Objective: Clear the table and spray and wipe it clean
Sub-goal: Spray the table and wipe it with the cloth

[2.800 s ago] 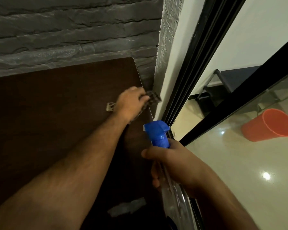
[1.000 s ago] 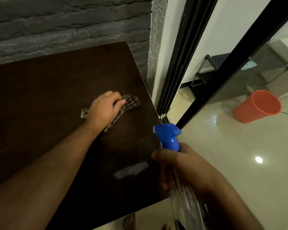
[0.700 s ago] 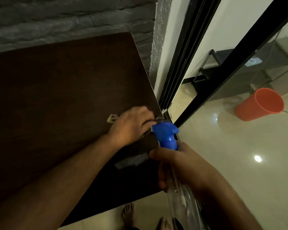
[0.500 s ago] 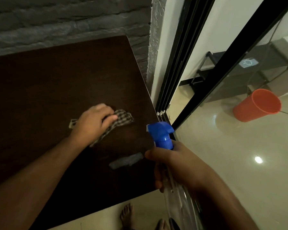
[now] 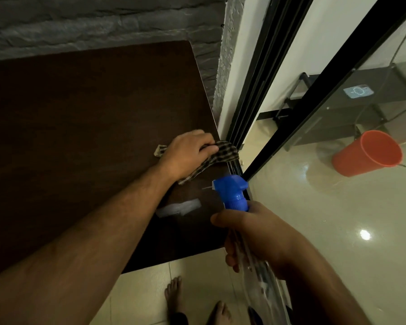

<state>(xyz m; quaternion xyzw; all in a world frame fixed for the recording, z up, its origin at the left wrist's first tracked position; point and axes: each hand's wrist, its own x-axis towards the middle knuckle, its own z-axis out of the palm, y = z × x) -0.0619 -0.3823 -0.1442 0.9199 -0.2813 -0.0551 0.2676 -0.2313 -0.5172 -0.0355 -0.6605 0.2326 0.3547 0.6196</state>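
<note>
A dark brown table (image 5: 85, 118) fills the left of the head view, set against a grey stone wall. My left hand (image 5: 188, 153) presses a checked cloth (image 5: 223, 153) onto the table at its right edge, fingers curled over the cloth. My right hand (image 5: 251, 233) grips the neck of a clear spray bottle (image 5: 232, 193) with a blue trigger head, held upright just off the table's right front corner. A pale wet or reflective streak (image 5: 178, 207) lies on the table between the two hands.
A black sliding-door frame (image 5: 251, 95) runs right beside the table's right edge. Behind the glass, an orange bucket (image 5: 368, 153) lies tilted on the glossy tiled floor beside a dark rack (image 5: 338, 109). My bare feet (image 5: 174, 296) stand below the table's front edge.
My left hand has swept the cloth back and forth and now sits further right, at the table's edge by the door frame. My right hand keeps the bottle nearly still.
</note>
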